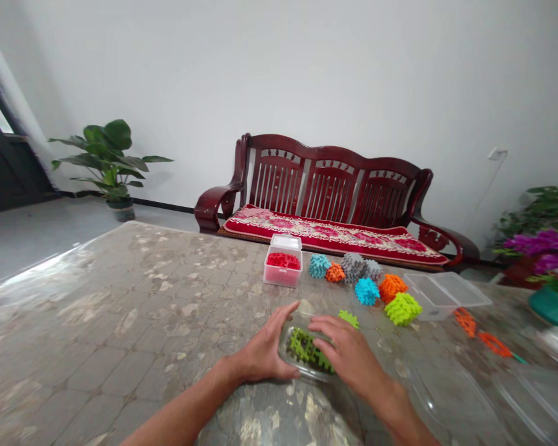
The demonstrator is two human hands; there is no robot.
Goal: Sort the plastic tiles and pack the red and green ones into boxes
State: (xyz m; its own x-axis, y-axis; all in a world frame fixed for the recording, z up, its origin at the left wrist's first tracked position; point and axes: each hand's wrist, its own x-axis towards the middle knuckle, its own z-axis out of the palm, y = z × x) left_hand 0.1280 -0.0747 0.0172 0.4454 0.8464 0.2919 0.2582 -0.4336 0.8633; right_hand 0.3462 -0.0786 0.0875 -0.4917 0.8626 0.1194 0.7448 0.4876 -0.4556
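- The left hand (267,353) cups the left side of a small clear box (307,353) on the table (121,322), fingers curled around its wall.
- The right hand (348,353) lies flat over the box's top, covering part of the green pieces (302,347) inside.
- 1 loose green piece (349,318) lies just beyond the right hand.
- Farther off sit a box of red pieces (283,267), coloured clusters (367,282) and an empty clear container (446,294).
- A wooden bench (330,198) stands behind.

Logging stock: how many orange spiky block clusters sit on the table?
2: a small orange spiky plastic cluster beside the teal cluster, a larger orange one behind the lime cluster. Others may be hidden.
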